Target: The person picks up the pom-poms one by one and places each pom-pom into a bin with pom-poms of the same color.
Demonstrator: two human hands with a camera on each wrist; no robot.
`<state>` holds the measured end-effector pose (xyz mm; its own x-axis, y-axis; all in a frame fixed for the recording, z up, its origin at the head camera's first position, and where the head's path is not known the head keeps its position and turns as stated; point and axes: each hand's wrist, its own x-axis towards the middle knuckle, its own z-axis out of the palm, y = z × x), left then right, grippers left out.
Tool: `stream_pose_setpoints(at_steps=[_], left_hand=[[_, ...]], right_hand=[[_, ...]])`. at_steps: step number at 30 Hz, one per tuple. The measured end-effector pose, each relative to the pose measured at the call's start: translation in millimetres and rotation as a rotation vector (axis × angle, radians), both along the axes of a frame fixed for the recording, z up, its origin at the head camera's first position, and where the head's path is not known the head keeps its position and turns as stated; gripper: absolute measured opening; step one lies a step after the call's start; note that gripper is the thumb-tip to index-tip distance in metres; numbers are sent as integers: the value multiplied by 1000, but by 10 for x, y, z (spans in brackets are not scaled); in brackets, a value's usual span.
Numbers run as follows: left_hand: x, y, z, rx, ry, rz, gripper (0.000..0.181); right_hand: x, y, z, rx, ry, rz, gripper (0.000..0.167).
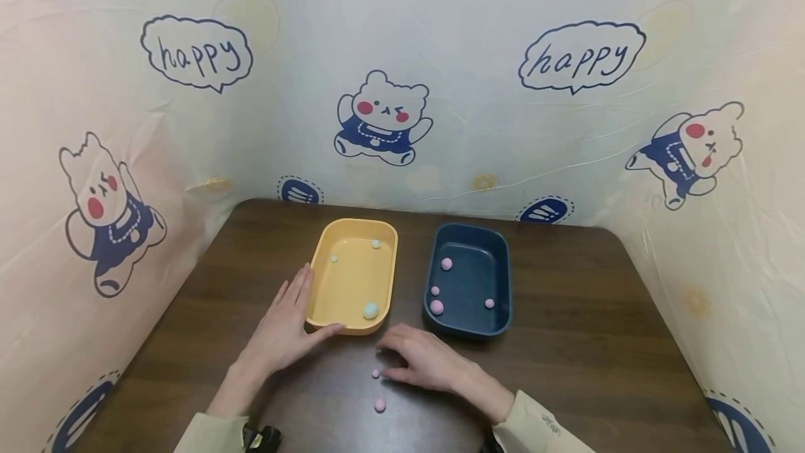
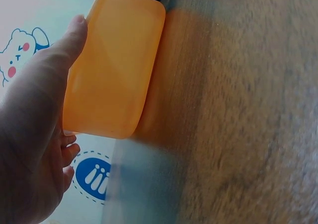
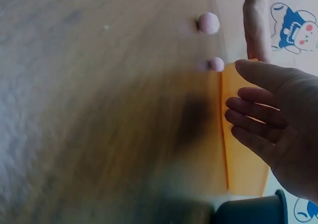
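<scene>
My left hand [image 1: 281,331] rests against the near left corner of the yellow tray [image 1: 318,325], its fingers fairly straight along the side and the thumb at the front rim. Close to a small pink ball [image 1: 375,374] on the table is my right hand [image 1: 430,361]. Its fingers are loosely bent and spread, and the right wrist view shows nothing in them. A larger pink ball [image 1: 380,405] lies nearer to me. Inside the yellow tray are a big light-blue ball [image 1: 370,311] and two smaller light-blue balls [image 1: 376,244].
Right of the yellow tray stands a dark blue tray [image 1: 472,333] holding several pink balls [image 1: 446,264] of different sizes. Both trays sit on a dark brown wooden table [image 1: 566,369]. Behind and beside it hangs a pale curtain [image 1: 478,124] with printed bears.
</scene>
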<state>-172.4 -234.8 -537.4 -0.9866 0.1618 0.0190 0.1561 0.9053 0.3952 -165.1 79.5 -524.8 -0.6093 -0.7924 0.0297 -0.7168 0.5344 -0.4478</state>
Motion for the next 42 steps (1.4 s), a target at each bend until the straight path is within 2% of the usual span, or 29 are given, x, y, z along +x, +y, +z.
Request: stream_pose_setpoints(at_steps=[5, 15, 20, 24, 30, 37, 42], left_hand=[[-4, -5, -1, -1, 6, -3, 136], [-8, -8, -38, -5, 18, -5, 136], [-7, -15, -37, -3, 11, 1, 134], [-5, -16, -30, -2, 7, 2, 134], [-11, -13, -40, -2, 6, 2, 136], [4, -22, -31, 0, 8, 5, 136], [0, -14, -34, 2, 16, -2, 136]], right_hand=[[-5, -53, -45, 39, 4, 16, 33], [-27, -128, -39, 55, 33, 22, 31], [-48, -157, -60, 64, 16, 41, 25], [-54, -171, -81, 60, -2, 58, 17], [-42, -190, -114, 54, 30, 71, 12], [-37, -199, -120, 34, 7, 69, 6], [-40, -152, -119, 6, 28, 53, 7]])
